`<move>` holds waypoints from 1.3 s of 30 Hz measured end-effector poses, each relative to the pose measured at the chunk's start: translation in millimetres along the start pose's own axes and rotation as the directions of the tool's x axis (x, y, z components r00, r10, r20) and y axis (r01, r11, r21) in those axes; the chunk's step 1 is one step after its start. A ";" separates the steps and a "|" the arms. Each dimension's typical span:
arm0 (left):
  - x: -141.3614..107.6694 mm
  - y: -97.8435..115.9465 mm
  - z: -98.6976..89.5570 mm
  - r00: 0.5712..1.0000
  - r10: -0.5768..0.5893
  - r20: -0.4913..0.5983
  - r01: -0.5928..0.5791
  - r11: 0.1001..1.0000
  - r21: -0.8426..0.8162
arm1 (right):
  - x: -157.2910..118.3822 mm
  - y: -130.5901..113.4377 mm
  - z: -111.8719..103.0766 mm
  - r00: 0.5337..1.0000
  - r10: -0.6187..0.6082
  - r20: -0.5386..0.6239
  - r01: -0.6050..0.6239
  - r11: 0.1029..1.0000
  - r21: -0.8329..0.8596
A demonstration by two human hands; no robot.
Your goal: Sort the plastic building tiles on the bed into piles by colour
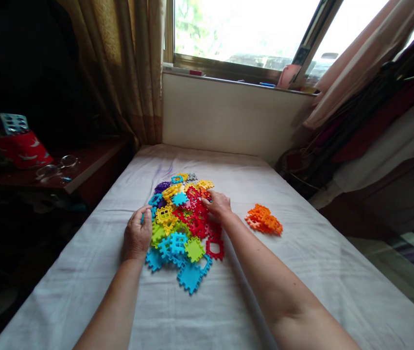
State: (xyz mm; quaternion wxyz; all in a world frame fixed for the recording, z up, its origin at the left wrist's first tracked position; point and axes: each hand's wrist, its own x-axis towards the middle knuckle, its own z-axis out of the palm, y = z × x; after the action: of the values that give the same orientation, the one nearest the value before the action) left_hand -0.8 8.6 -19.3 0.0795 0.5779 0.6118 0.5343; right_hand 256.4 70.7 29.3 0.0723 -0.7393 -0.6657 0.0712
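A mixed heap of plastic interlocking tiles with toothed edges lies on the pale sheet; blue tiles (190,276), green tiles (194,249), yellow tiles (164,214), red tiles (197,224) and purple tiles (162,186) overlap in it. At the heap's left edge, my left hand (137,234) has its fingers curled, a bit of blue tile showing between thumb and fingers. My right hand (218,204) reaches to the heap's upper right side, its thumb and fingers closed on a red tile there. Apart from the heap, to its right, sits a small pile of orange tiles (264,219).
The sheet covers a bed-like surface (301,272) reaching the wall below a window (243,34). On the left stands a dark table (94,163) with glasses (59,166) and a red container (25,149). Clothes (382,141) hang at right, a curtain (134,63) at left.
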 end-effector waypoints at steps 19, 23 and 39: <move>0.0 0.8 2.1 1.000 -0.017 0.007 0.017 1.000 -0.006 | 10.4 0.9 -4.1 0.997 -0.082 0.012 0.083 0.995 -0.056; -0.6 0.3 1.9 1.000 -0.022 0.015 0.022 1.000 0.004 | 21.0 -8.1 -10.2 0.990 -0.088 0.110 0.100 0.989 -0.107; 0.1 0.0 2.5 1.000 -0.021 0.007 0.021 1.000 0.004 | -52.5 121.0 -13.8 0.981 -0.105 -0.164 0.054 0.956 -0.287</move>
State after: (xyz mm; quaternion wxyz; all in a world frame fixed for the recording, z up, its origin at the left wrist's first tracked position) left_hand 1.0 10.0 -20.3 0.0858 0.5736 0.6186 0.5301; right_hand 371.7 5.8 18.9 0.0282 -0.7179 -0.6893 -0.0932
